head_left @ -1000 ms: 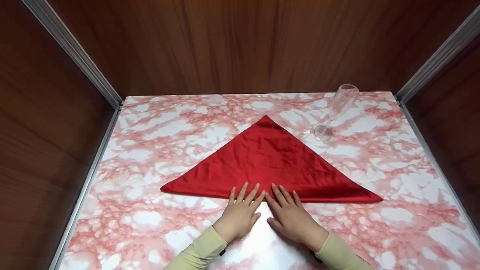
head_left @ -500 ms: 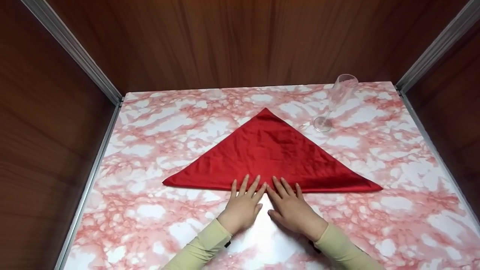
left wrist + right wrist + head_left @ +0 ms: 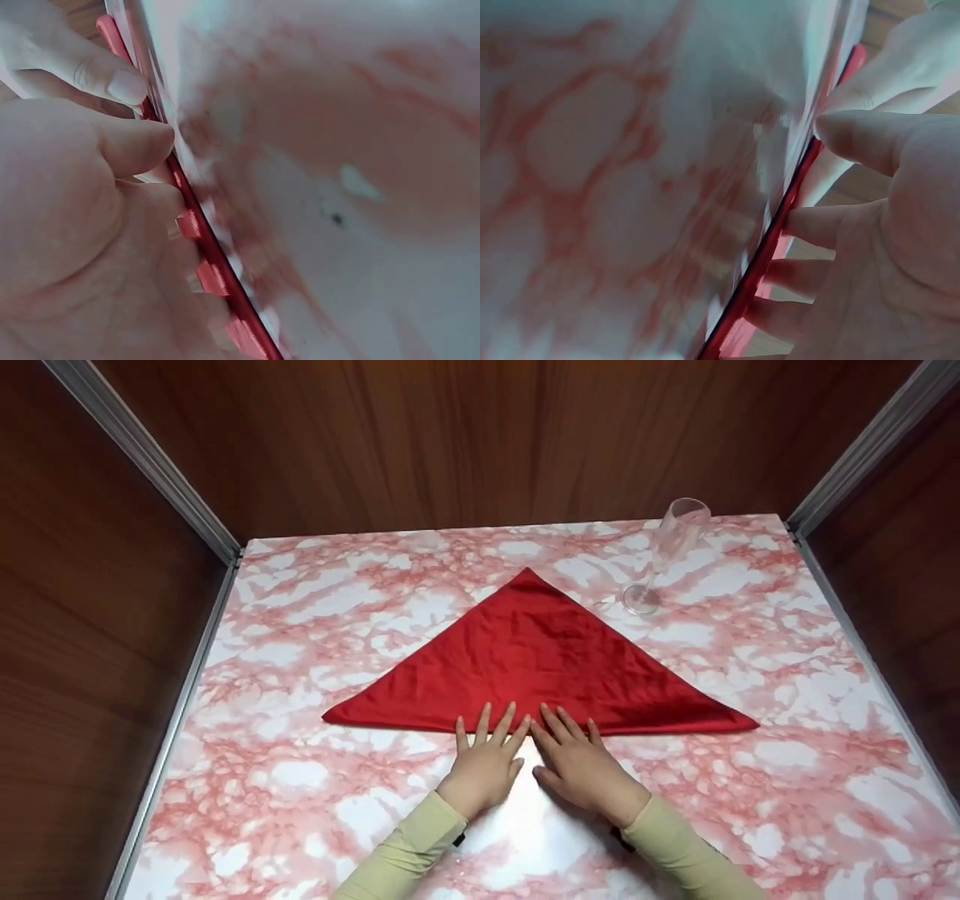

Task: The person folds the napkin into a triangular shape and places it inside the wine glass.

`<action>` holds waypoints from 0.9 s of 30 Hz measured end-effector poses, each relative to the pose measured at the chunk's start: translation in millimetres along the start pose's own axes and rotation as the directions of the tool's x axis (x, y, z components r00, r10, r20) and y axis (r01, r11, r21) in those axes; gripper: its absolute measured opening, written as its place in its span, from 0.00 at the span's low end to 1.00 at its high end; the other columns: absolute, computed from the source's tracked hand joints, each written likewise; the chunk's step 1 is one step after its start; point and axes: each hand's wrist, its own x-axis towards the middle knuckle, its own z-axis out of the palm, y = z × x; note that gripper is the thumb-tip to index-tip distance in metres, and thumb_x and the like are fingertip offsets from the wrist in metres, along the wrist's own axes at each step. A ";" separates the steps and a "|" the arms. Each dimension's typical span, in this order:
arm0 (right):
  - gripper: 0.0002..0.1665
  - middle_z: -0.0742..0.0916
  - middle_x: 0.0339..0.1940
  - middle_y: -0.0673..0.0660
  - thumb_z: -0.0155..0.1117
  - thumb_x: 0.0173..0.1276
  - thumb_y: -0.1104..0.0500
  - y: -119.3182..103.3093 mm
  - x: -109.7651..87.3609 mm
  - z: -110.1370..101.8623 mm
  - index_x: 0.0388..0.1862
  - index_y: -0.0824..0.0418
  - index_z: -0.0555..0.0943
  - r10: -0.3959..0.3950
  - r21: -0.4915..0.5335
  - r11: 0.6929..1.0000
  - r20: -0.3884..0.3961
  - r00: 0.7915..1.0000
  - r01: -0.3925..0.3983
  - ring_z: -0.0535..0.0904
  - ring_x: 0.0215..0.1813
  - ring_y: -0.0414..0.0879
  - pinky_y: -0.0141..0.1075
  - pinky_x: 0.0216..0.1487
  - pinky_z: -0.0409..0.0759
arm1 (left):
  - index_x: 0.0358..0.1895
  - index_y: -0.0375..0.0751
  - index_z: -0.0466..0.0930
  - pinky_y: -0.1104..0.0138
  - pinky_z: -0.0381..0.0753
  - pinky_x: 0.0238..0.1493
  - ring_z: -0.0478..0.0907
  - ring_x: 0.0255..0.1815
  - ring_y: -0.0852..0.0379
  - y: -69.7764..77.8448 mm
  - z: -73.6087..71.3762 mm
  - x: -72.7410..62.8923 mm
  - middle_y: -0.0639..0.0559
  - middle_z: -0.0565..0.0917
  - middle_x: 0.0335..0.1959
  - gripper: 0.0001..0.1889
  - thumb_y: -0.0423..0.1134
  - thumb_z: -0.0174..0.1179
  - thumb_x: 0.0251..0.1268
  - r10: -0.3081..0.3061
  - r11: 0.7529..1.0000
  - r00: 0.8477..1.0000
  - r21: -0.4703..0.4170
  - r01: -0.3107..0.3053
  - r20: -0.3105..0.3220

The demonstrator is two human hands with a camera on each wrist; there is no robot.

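Red cloth (image 3: 517, 652) laid flat as a broad triangle at the middle of the table (image 3: 795, 802), its apex pointing to the far side, its long straight edge toward me, its two other corners out to the left and right. My left hand (image 3: 482, 774) and my right hand (image 3: 589, 771) lie side by side at the middle of that near edge, palms down, fingers straight and spread, gripping nothing. My fingertips rest on the cloth; both thumbs lie short of it. The two index fingers converge, touching or nearly so; I cannot tell which.

The step in hand appears to be flattening or steadying the near edge, which I take for a fold. The next move, I judge, calls for light, equal pressure from both hands, so that the edge keeps straight and the layers do not slip.

Materials: the cloth has a satin-like sheen, shallow creases across its face and a rounded, darker roll along the near edge. The table bears a pink-and-white marbled pattern with a bright reflection between my wrists. A clear, slender flute glass (image 3: 679, 536) stands on its round foot at the far right, apart from the cloth. Behind rises a dark wood-grained panel (image 3: 450, 442).
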 end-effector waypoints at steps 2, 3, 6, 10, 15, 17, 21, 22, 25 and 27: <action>0.41 0.58 0.76 0.61 0.58 0.68 0.42 0.9 0.7 -1.2 0.75 0.55 0.59 0.000 -0.005 1.000 -0.002 1.000 0.000 0.50 0.75 0.59 0.66 0.66 0.49 | 0.76 0.59 0.51 0.31 0.42 0.63 0.38 0.76 0.40 -0.7 -0.7 0.7 0.53 0.46 0.77 0.32 0.52 0.49 0.71 -0.005 1.000 1.000 0.003 0.005 0.001; 0.41 0.58 0.76 0.61 0.58 0.68 0.42 1.4 0.9 -1.3 0.75 0.55 0.59 0.000 -0.010 1.000 -0.002 1.000 0.000 0.49 0.75 0.59 0.66 0.66 0.49 | 0.76 0.59 0.50 0.31 0.42 0.62 0.37 0.76 0.40 -1.2 -1.2 0.9 0.53 0.45 0.78 0.32 0.53 0.49 0.72 -0.007 1.000 1.000 0.007 0.007 0.006; 0.42 0.56 0.76 0.61 0.58 0.67 0.40 3.2 -0.6 -1.2 0.75 0.54 0.59 0.007 -0.021 1.000 0.002 1.000 -0.007 0.48 0.75 0.61 0.68 0.65 0.49 | 0.76 0.59 0.50 0.30 0.41 0.62 0.37 0.76 0.40 -2.2 -2.6 0.6 0.54 0.44 0.78 0.33 0.54 0.49 0.71 -0.006 1.000 1.000 0.007 0.006 0.008; 0.44 0.55 0.77 0.61 0.58 0.66 0.39 6.8 -6.8 -0.4 0.76 0.53 0.58 0.023 -0.030 0.999 0.005 1.000 -0.022 0.47 0.75 0.62 0.68 0.65 0.48 | 0.76 0.61 0.51 0.29 0.40 0.61 0.36 0.76 0.40 -4.7 -2.9 -1.1 0.53 0.43 0.78 0.33 0.57 0.48 0.71 -0.001 1.000 1.000 -0.007 0.001 0.005; 0.46 0.53 0.77 0.62 0.59 0.66 0.38 13.6 -16.7 -1.3 0.76 0.55 0.57 0.035 -0.014 0.999 0.017 0.999 -0.034 0.45 0.75 0.63 0.70 0.64 0.46 | 0.75 0.65 0.51 0.28 0.38 0.60 0.34 0.75 0.38 -13.3 -2.6 -7.5 0.53 0.42 0.78 0.32 0.60 0.45 0.70 -0.023 0.999 1.000 -0.033 0.023 0.012; 0.47 0.53 0.77 0.62 0.59 0.66 0.37 17.3 -20.4 -2.7 0.76 0.55 0.57 0.046 -0.003 0.999 0.025 0.999 -0.046 0.45 0.75 0.63 0.70 0.64 0.45 | 0.75 0.66 0.51 0.28 0.38 0.60 0.34 0.75 0.37 -18.9 -2.4 -11.4 0.52 0.42 0.78 0.32 0.61 0.45 0.70 -0.029 0.999 1.000 -0.044 0.029 0.004; 0.48 0.52 0.77 0.63 0.58 0.65 0.36 27.2 -28.3 -5.9 0.76 0.56 0.56 0.067 0.010 0.998 0.026 0.997 -0.068 0.45 0.75 0.64 0.70 0.64 0.44 | 0.75 0.64 0.51 0.28 0.37 0.60 0.35 0.75 0.34 -31.9 -1.9 -20.0 0.50 0.44 0.78 0.32 0.61 0.45 0.70 -0.038 0.997 0.999 -0.071 0.036 -0.028; 0.48 0.52 0.77 0.63 0.58 0.65 0.36 30.0 -30.2 -6.6 0.76 0.57 0.56 0.071 0.012 0.997 0.023 0.997 -0.071 0.45 0.75 0.65 0.70 0.64 0.44 | 0.75 0.63 0.52 0.28 0.36 0.60 0.36 0.74 0.34 -35.6 -1.8 -22.1 0.50 0.44 0.78 0.32 0.61 0.45 0.70 -0.042 0.996 0.998 -0.082 0.039 -0.036; 0.48 0.53 0.77 0.63 0.59 0.65 0.36 39.0 -36.4 -8.1 0.75 0.59 0.57 0.077 0.013 0.997 -0.002 0.997 -0.077 0.46 0.74 0.65 0.70 0.64 0.44 | 0.75 0.61 0.53 0.28 0.36 0.60 0.36 0.74 0.33 -47.1 -1.3 -28.2 0.49 0.45 0.78 0.32 0.60 0.46 0.70 -0.057 0.993 0.997 -0.109 0.051 -0.055; 0.48 0.54 0.76 0.64 0.59 0.65 0.36 45.2 -41.0 -9.1 0.75 0.60 0.58 0.083 0.014 0.996 -0.019 0.996 -0.082 0.47 0.74 0.65 0.69 0.64 0.44 | 0.75 0.60 0.53 0.29 0.35 0.60 0.36 0.74 0.32 -54.9 -1.2 -32.7 0.48 0.45 0.77 0.33 0.60 0.46 0.70 -0.073 0.991 0.995 -0.119 0.065 -0.066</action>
